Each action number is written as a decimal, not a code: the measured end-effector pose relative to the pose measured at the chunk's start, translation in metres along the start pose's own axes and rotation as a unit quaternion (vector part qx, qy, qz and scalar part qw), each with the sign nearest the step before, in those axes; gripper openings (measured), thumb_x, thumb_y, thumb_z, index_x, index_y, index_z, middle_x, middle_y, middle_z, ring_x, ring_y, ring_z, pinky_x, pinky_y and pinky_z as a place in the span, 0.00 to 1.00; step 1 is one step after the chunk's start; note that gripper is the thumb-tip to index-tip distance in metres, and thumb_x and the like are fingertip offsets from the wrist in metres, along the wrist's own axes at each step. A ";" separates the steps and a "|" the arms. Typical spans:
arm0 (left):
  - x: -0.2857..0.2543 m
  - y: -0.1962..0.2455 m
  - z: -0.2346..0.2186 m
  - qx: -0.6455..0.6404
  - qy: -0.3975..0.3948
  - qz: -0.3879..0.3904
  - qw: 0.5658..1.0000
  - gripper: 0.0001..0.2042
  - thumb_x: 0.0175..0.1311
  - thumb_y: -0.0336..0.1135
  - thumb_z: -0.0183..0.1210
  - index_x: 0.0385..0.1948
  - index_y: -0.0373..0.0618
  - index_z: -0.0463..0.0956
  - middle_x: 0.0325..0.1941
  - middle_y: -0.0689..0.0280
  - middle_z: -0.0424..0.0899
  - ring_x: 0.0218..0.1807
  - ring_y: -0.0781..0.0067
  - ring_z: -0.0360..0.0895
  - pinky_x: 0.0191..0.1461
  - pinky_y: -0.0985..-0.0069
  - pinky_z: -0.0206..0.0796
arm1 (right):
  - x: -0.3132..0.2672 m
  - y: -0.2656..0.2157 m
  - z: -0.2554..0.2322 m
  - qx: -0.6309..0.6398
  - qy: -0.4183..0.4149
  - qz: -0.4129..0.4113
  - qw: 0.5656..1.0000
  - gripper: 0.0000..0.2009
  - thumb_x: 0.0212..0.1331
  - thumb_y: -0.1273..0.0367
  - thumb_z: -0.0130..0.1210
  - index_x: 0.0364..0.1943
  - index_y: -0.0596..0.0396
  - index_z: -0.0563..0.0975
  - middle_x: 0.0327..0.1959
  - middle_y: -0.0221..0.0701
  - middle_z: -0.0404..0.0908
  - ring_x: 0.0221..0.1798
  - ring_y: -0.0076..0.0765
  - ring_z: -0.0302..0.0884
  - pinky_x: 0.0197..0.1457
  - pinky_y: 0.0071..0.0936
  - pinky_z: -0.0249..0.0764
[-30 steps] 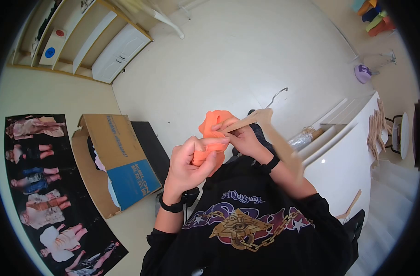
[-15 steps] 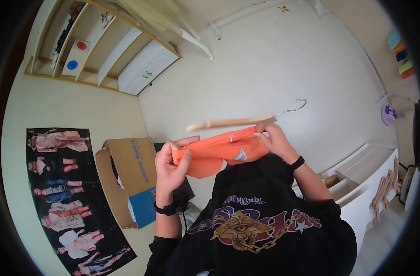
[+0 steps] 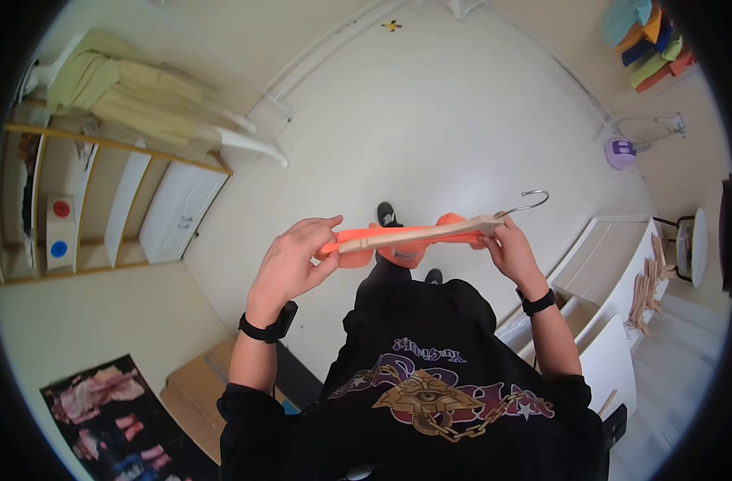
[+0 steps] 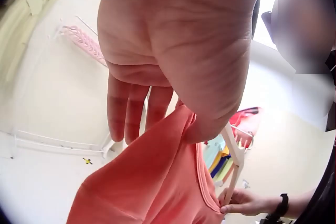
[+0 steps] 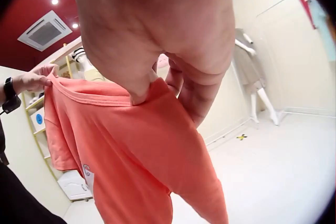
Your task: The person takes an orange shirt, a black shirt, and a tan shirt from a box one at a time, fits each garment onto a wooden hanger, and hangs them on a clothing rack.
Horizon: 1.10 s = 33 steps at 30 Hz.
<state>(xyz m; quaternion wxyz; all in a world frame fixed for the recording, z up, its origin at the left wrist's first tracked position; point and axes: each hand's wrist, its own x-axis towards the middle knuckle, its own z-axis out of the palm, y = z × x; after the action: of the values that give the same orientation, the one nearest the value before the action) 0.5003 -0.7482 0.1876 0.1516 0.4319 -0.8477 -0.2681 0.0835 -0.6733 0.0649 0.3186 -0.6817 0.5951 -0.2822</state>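
A coral-orange T-shirt (image 5: 126,145) hangs stretched between my two hands, its neckline along the top and a small pale print on its front. My left hand (image 3: 294,255) pinches the cloth at one side of the neckline between thumb and fingers. At the other side, my right hand (image 3: 512,252) pinches the shirt together with the wooden hanger (image 3: 414,236), near the base of its metal hook. The hanger lies lengthwise along the shirt's top edge in the head view, one end by my left fingers. In the left wrist view, the hanger runs behind the neckline.
A white cabinet (image 3: 598,248) stands at the right, with several wooden hangers (image 3: 645,293) on its side. Shelves (image 3: 101,200) and a dressed mannequin (image 3: 141,92) are at the left. A cardboard box (image 3: 197,393) sits near the lower left wall.
My hands have moved apart, and the bunched shirt is now stretched between them. The hanger has swung across to lie along the shirt's top edge. The head view has turned.
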 end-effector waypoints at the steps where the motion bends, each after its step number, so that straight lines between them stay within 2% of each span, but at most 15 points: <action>1: 0.026 -0.013 -0.007 -0.011 -0.008 0.017 1.000 0.11 0.60 0.28 0.67 0.43 0.39 0.82 0.59 0.54 0.89 0.55 0.45 0.85 0.58 0.59 0.79 | 0.012 0.003 -0.004 -0.013 0.012 0.004 1.000 0.07 0.66 0.77 0.62 0.45 0.58 0.80 0.44 0.40 0.76 0.43 0.53 0.81 0.45 0.44 0.78; 2: 0.055 -0.028 -0.016 -0.013 -0.003 0.037 0.999 0.11 0.60 0.28 0.67 0.43 0.39 0.82 0.59 0.54 0.89 0.55 0.45 0.85 0.58 0.59 0.79 | 0.029 0.007 -0.005 -0.032 0.021 0.021 0.999 0.06 0.66 0.78 0.61 0.44 0.58 0.79 0.43 0.40 0.76 0.43 0.55 0.81 0.45 0.44 0.78; 4: 0.100 -0.051 -0.030 -0.015 -0.013 0.064 0.998 0.08 0.61 0.29 0.66 0.40 0.39 0.80 0.59 0.56 0.89 0.55 0.50 0.87 0.50 0.61 0.83 | 0.065 0.011 -0.011 -0.051 0.041 0.045 0.997 0.06 0.66 0.78 0.62 0.43 0.58 0.78 0.43 0.40 0.76 0.43 0.55 0.81 0.45 0.44 0.78; 5: 0.116 -0.059 -0.039 -0.023 -0.018 0.070 0.997 0.08 0.61 0.29 0.66 0.40 0.39 0.80 0.59 0.56 0.89 0.55 0.50 0.87 0.50 0.61 0.83 | 0.075 0.009 -0.013 -0.058 0.043 0.069 0.995 0.06 0.65 0.78 0.62 0.42 0.58 0.78 0.43 0.41 0.75 0.42 0.56 0.80 0.45 0.45 0.78; 9: 0.201 -0.097 -0.075 -0.026 -0.055 0.121 0.991 0.09 0.62 0.29 0.67 0.42 0.39 0.80 0.60 0.57 0.89 0.53 0.51 0.86 0.50 0.61 0.82 | 0.133 -0.005 -0.022 -0.034 0.117 0.052 0.991 0.06 0.65 0.78 0.62 0.42 0.61 0.77 0.42 0.41 0.75 0.38 0.55 0.78 0.43 0.46 0.77; 13: 0.268 -0.125 -0.095 -0.031 -0.083 0.159 0.983 0.11 0.63 0.29 0.68 0.44 0.39 0.80 0.60 0.58 0.89 0.52 0.51 0.86 0.51 0.62 0.81 | 0.179 0.000 -0.027 -0.049 0.094 0.116 0.988 0.06 0.65 0.77 0.63 0.42 0.61 0.78 0.43 0.42 0.76 0.40 0.55 0.80 0.44 0.45 0.79; 14: 0.285 -0.132 -0.099 -0.031 -0.087 0.163 0.982 0.11 0.63 0.29 0.68 0.44 0.39 0.80 0.60 0.58 0.89 0.52 0.51 0.86 0.51 0.62 0.81 | 0.191 0.007 -0.024 -0.040 0.104 0.114 0.987 0.06 0.65 0.77 0.63 0.42 0.61 0.78 0.43 0.42 0.77 0.41 0.55 0.80 0.45 0.45 0.79; 16: 0.314 -0.144 -0.104 -0.033 -0.125 0.098 0.987 0.14 0.66 0.31 0.68 0.52 0.44 0.83 0.63 0.60 0.88 0.56 0.51 0.85 0.59 0.60 0.78 | 0.215 0.020 -0.027 -0.029 0.110 0.113 0.987 0.06 0.65 0.77 0.64 0.42 0.61 0.78 0.43 0.42 0.77 0.42 0.55 0.81 0.45 0.45 0.80; 19: 0.365 -0.166 -0.107 -0.012 -0.124 0.109 0.986 0.17 0.67 0.31 0.67 0.57 0.44 0.82 0.64 0.60 0.87 0.58 0.50 0.85 0.62 0.59 0.77 | 0.261 0.041 -0.039 -0.031 0.092 0.105 0.990 0.07 0.65 0.76 0.64 0.43 0.60 0.79 0.43 0.42 0.77 0.43 0.55 0.81 0.45 0.45 0.80; 22: 0.412 -0.169 -0.117 0.010 -0.126 0.073 0.989 0.19 0.68 0.32 0.67 0.60 0.44 0.82 0.64 0.61 0.87 0.58 0.49 0.84 0.62 0.58 0.77 | 0.321 0.065 -0.059 -0.027 0.093 0.084 0.992 0.07 0.66 0.75 0.63 0.45 0.59 0.80 0.44 0.42 0.78 0.45 0.56 0.81 0.47 0.45 0.80; 26: 0.475 -0.158 -0.132 0.045 -0.098 0.079 0.991 0.19 0.70 0.34 0.66 0.61 0.44 0.81 0.62 0.60 0.88 0.58 0.49 0.84 0.62 0.58 0.77 | 0.402 0.085 -0.092 -0.048 0.053 0.061 0.996 0.08 0.66 0.74 0.64 0.48 0.56 0.83 0.45 0.41 0.79 0.46 0.54 0.81 0.48 0.42 0.80; 28: 0.512 -0.139 -0.140 0.064 -0.073 0.099 0.990 0.13 0.71 0.36 0.64 0.52 0.40 0.81 0.58 0.56 0.88 0.54 0.48 0.85 0.56 0.57 0.79 | 0.441 0.093 -0.110 -0.084 0.065 0.009 0.994 0.06 0.67 0.72 0.63 0.46 0.52 0.84 0.42 0.39 0.79 0.45 0.52 0.81 0.47 0.43 0.80; 29: 0.533 -0.132 -0.144 0.073 -0.065 0.116 0.988 0.13 0.71 0.36 0.64 0.52 0.40 0.81 0.58 0.56 0.88 0.54 0.48 0.85 0.56 0.57 0.79 | 0.456 0.099 -0.120 -0.113 0.060 -0.026 0.991 0.07 0.67 0.72 0.63 0.46 0.51 0.83 0.42 0.38 0.78 0.45 0.50 0.81 0.47 0.42 0.81; 31: 0.565 -0.119 -0.147 0.057 -0.088 0.058 0.993 0.16 0.71 0.35 0.66 0.57 0.45 0.84 0.52 0.55 0.90 0.51 0.48 0.86 0.54 0.59 0.78 | 0.489 0.094 -0.143 -0.113 0.065 -0.057 0.990 0.07 0.67 0.71 0.64 0.45 0.53 0.80 0.41 0.37 0.75 0.43 0.50 0.79 0.45 0.44 0.79; 33: 0.602 -0.106 -0.143 0.066 -0.090 0.071 0.991 0.15 0.71 0.35 0.66 0.56 0.45 0.85 0.49 0.55 0.90 0.46 0.49 0.86 0.51 0.61 0.79 | 0.514 0.084 -0.168 -0.058 0.073 -0.038 0.995 0.06 0.68 0.72 0.63 0.46 0.54 0.80 0.42 0.37 0.74 0.43 0.49 0.79 0.45 0.42 0.78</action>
<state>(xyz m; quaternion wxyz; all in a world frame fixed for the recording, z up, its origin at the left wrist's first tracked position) 0.2900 -1.3353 0.2568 0.0646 0.3543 -0.9022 -0.2375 -0.0302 -1.2064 0.1101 0.2231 -0.6991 0.6056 -0.3079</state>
